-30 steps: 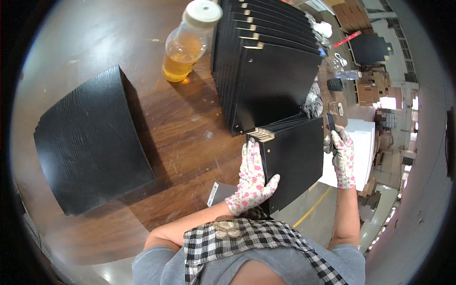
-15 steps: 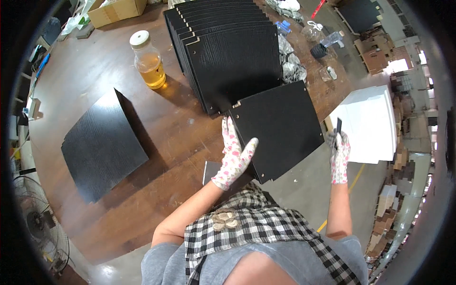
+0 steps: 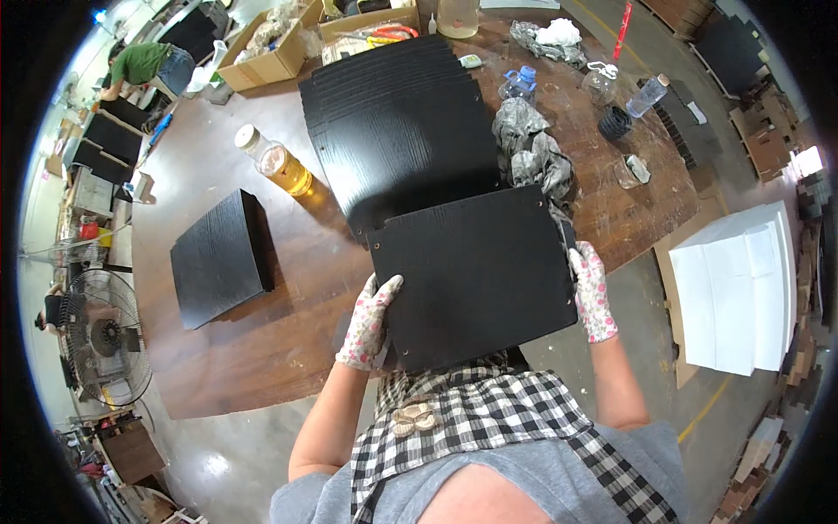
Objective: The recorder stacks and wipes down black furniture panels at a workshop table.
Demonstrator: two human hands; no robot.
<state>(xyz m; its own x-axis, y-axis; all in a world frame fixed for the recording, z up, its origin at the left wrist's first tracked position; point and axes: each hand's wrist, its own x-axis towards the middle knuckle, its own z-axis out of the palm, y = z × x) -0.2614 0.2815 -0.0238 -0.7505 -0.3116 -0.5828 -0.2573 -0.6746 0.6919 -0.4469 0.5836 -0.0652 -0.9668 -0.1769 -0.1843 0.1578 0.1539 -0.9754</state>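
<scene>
A black wood-grain board with small holes near its corners is held in front of me, tilted over the table's near edge. My left hand, in a white flowered glove, grips its left edge with the thumb on top and the fingers underneath, partly hidden. At the right edge my right hand, in a matching glove, is closed around a thin dark strip whose kind I cannot make out. Just beyond the held board lies a fanned stack of similar black boards.
Several black boards lie at left on the brown table. A bottle of yellow liquid stands between them and the stack. Crumpled grey wrapping lies right of the stack. White panels are piled beyond the table's right side.
The held board has shifted left and come flatter toward me. My right hand, formerly out to the right with the thin dark strip, is now at the board's right edge. The view has shifted.
</scene>
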